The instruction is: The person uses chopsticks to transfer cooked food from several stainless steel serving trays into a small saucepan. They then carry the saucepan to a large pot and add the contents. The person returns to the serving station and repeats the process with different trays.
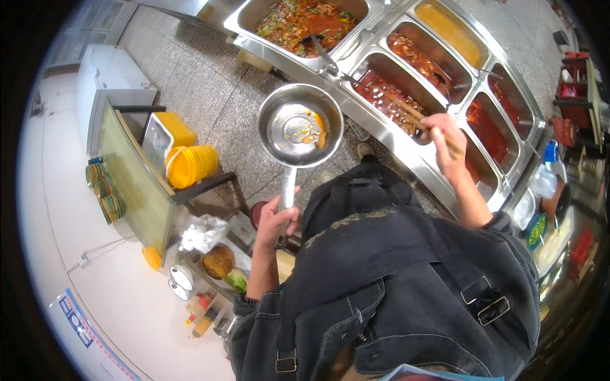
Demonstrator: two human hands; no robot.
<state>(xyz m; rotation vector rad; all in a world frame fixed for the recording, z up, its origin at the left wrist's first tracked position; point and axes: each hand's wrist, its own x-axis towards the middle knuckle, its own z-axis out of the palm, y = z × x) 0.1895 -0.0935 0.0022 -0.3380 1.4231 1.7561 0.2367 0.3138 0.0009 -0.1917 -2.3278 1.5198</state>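
Note:
My left hand [277,220] grips the handle of a small stainless steel saucepan [275,116]. A few brownish food pieces [320,139] and streaks of red-orange oil lie inside it, towards the right. Over the metal serving counter, my right hand [448,145] holds a pair of wooden chopsticks [411,110]. Their tips reach into a steel food tray [413,85] of dark red stew, where they are partly hidden by the liquid. The saucepan hangs beside the counter's near edge, above the speckled floor.
A large tray of stew with greens [305,24] holds a ladle [324,51]. Several more sauce trays, one yellow [450,31], fill the counter [376,133]. To the left stand a glass-topped table [138,190], a yellow bucket [193,164] and a white chest freezer [114,71].

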